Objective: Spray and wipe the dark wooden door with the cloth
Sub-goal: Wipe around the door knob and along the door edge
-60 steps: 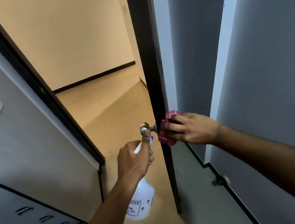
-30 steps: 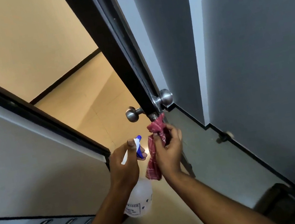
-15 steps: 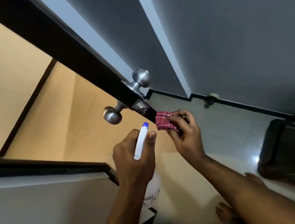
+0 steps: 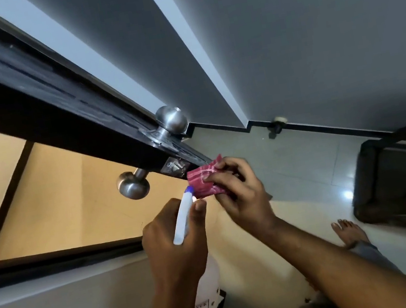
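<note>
The dark wooden door (image 4: 34, 110) stands ajar and runs edge-on from upper left to centre, with a steel knob on each side (image 4: 171, 119) (image 4: 132, 184) and a latch plate between them. Just below the latch, my right hand (image 4: 241, 190) pinches a folded red checked cloth (image 4: 205, 180) against the door's edge. My left hand (image 4: 176, 240) grips a white spray bottle (image 4: 184, 222) with a blue nozzle tip pointing up toward the cloth. The bottle's body hangs below my fist, mostly hidden.
A grey wall (image 4: 309, 26) with a black skirting runs behind the door, with a doorstop (image 4: 276, 124) at its foot. A dark bag or seat (image 4: 400, 173) sits on the floor at right. My bare foot (image 4: 348, 232) shows on the tiles. The door frame (image 4: 52, 259) crosses at left.
My head has tilted further, so the door slants more across the view. My right hand slid the cloth down from the knob to below the latch. My left hand keeps the bottle close by.
</note>
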